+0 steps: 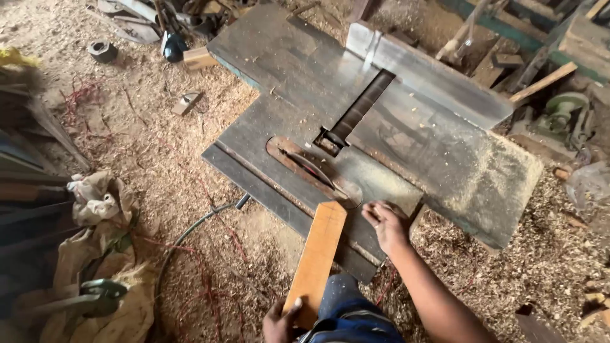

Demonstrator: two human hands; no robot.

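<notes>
My left hand (281, 319) grips the near end of a long orange-brown wooden board (319, 251) at the bottom of the view. The board's far end rests on the front edge of a dark metal table saw (286, 82), just short of the saw blade (312, 166) in its slot. My right hand (386, 223) lies on the saw table to the right of the board's far end, fingers curled and empty. A metal fence (432, 76) runs along the table's far right side.
Sawdust and shavings cover the floor all round the saw. A dark cable (190, 238) curves across the floor at the left. Crumpled sacks (101, 209) lie at the lower left. Wood offcuts (198, 58) and tools sit at the top left, machine parts (562, 114) at the right.
</notes>
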